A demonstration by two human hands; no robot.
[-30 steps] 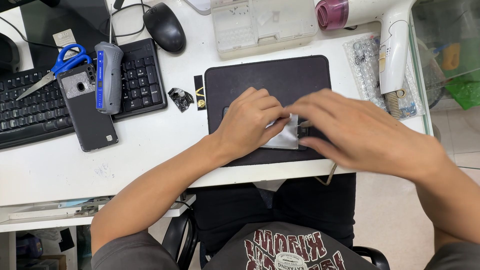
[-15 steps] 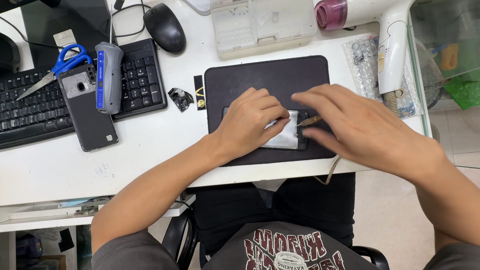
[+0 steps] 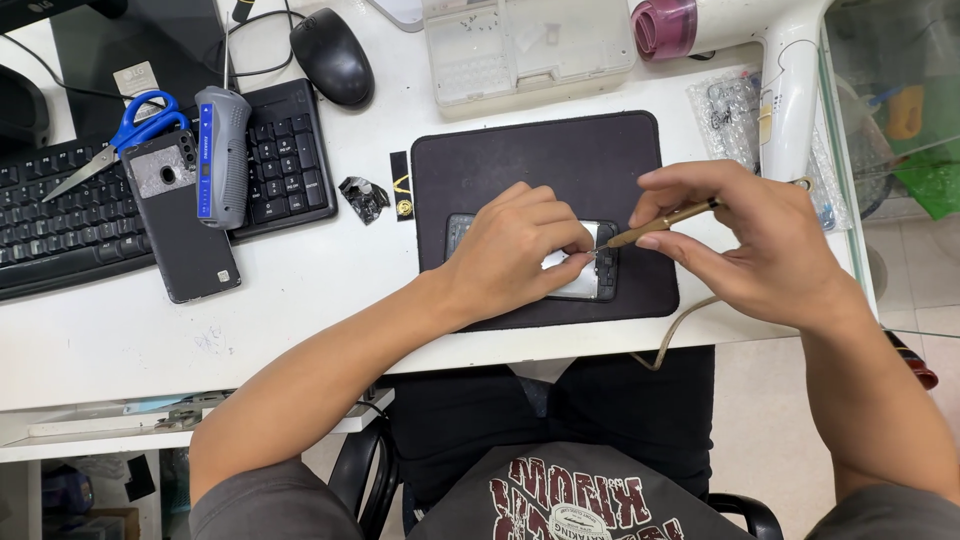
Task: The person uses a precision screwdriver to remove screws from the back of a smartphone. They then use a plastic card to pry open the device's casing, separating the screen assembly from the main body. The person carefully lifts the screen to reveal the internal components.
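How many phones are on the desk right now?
2: a dark phone lies back-up across the keyboard; an opened phone lies on the black mat under the left hand. Others may be hidden.

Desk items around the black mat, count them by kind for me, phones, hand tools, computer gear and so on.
Phones: 2, opened phone under left hand, dark phone on keyboard
Hand tools: 3, screwdriver in right hand, scissors, grey-blue tool
Computer gear: 2, keyboard, mouse
Hair dryer: 1
Clear plastic case: 1
Total: 9

An opened phone [image 3: 585,272] lies flat, partly under the left fingers [image 3: 560,240]. A slim brass screwdriver [image 3: 660,222] slants between the right fingers [image 3: 672,190], tip touching it.
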